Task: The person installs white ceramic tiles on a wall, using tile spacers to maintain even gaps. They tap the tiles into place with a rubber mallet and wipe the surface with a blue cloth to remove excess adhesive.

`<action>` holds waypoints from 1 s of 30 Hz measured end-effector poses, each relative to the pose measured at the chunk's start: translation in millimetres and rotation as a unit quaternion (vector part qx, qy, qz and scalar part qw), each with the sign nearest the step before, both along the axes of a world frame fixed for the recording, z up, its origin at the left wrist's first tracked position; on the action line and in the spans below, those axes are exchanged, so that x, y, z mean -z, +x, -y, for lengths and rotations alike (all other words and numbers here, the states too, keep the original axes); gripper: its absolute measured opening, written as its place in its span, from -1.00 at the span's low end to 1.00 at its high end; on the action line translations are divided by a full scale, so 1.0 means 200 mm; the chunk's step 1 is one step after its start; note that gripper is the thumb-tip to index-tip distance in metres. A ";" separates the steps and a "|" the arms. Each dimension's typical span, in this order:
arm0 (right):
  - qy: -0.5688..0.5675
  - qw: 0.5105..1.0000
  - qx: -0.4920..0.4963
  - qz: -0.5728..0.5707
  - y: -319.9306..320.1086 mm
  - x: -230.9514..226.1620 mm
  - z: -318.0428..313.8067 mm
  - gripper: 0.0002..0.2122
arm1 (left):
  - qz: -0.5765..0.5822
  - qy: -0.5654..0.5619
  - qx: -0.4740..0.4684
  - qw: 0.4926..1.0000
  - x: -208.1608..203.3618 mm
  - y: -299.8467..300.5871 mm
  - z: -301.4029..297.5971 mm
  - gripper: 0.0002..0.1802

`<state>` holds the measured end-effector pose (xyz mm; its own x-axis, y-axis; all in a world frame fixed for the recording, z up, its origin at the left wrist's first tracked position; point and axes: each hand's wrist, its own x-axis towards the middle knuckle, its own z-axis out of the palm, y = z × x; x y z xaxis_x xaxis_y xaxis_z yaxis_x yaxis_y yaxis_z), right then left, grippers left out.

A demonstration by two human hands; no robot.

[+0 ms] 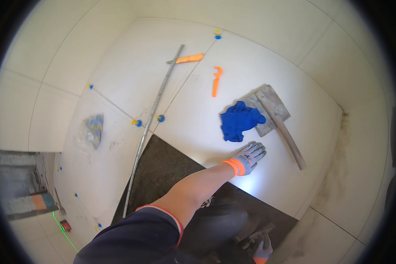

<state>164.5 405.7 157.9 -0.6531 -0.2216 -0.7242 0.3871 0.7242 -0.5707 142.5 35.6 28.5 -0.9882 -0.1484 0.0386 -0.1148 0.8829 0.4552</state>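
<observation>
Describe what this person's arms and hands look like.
The left hand wears a grey glove with dark markings and a bright orange cuff. The forearm is bare up to a short navy sleeve edged in orange-red. The right hand, small at the lower edge, wears a similar grey glove with an orange cuff.

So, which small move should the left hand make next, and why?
I would perhaps move the left hand to the blue cloth: the hand looks empty, with fingers stretched over the white tile, and the cloth lies close to them.
</observation>
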 end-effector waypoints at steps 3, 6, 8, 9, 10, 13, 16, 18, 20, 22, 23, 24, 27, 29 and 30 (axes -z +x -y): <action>0.085 0.925 -0.283 -0.240 -0.03 0.02 -0.20 -0.55 | 0.015 0.027 0.006 1.000 0.03 0.08 0.03 -0.45; 0.257 0.851 -0.288 -0.355 -0.10 0.04 -0.30 -0.58 | 0.013 0.055 0.007 0.998 0.06 0.09 0.10 -0.42; 0.323 0.882 -0.201 -0.277 -0.16 0.01 -0.32 -0.59 | 0.022 0.063 0.013 0.998 0.07 0.08 0.13 -0.41; 0.327 0.902 -0.190 -0.209 -0.19 0.00 -0.31 -0.59 | 0.031 0.077 0.007 0.997 0.06 0.07 0.13 -0.42; 0.331 0.917 -0.174 -0.138 -0.22 -0.02 -0.30 -0.59 | 0.047 0.077 -0.007 0.996 0.06 0.08 0.13 -0.41; 0.366 0.880 -0.189 -0.237 -0.29 0.00 -0.25 -0.58 | 0.080 0.083 -0.037 0.993 0.05 0.13 0.17 -0.41; 0.302 0.901 -0.167 -0.263 -0.36 0.11 -0.19 -0.58 | 0.124 0.096 -0.059 0.986 0.04 0.24 0.25 -0.43; 0.241 0.907 -0.203 -0.279 -0.40 0.16 -0.16 -0.60 | 0.149 0.119 -0.078 0.978 0.03 0.31 0.31 -0.43; 0.146 0.889 -0.295 -0.317 -0.47 0.19 -0.09 -0.61 | 0.227 0.239 -0.153 0.932 0.01 0.36 0.38 -0.46; 0.040 0.855 -0.388 -0.341 -0.51 0.19 0.01 -0.60 | 0.262 0.333 -0.272 0.864 -0.03 0.46 0.45 -0.47; -0.012 0.832 -0.429 -0.351 -0.52 0.16 0.06 -0.60 | 0.253 0.369 -0.350 0.823 -0.05 0.51 0.47 -0.46; 0.024 0.840 -0.443 -0.312 -0.52 0.14 0.11 -0.61 | 0.234 0.407 -0.424 0.775 -0.07 0.53 0.50 -0.44; 0.152 0.855 -0.450 -0.209 -0.44 0.04 0.21 -0.64 | 0.246 0.096 -0.428 0.864 -0.12 0.55 0.63 -0.24; 0.238 0.857 -0.434 -0.146 -0.38 0.02 0.23 -0.66 | 0.149 0.160 -0.556 0.802 -0.11 0.42 0.82 -0.14; 0.176 0.904 -0.361 -0.147 -0.37 0.01 0.22 -0.64 | 0.092 0.103 -0.573 0.808 -0.09 0.34 0.89 -0.13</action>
<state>91.1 360.9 156.5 -0.6063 -0.4560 -0.6515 -0.3893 0.8846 -0.2568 210.6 -143.3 45.8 -0.1839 -0.9544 -0.2350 -0.8855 0.0571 0.4611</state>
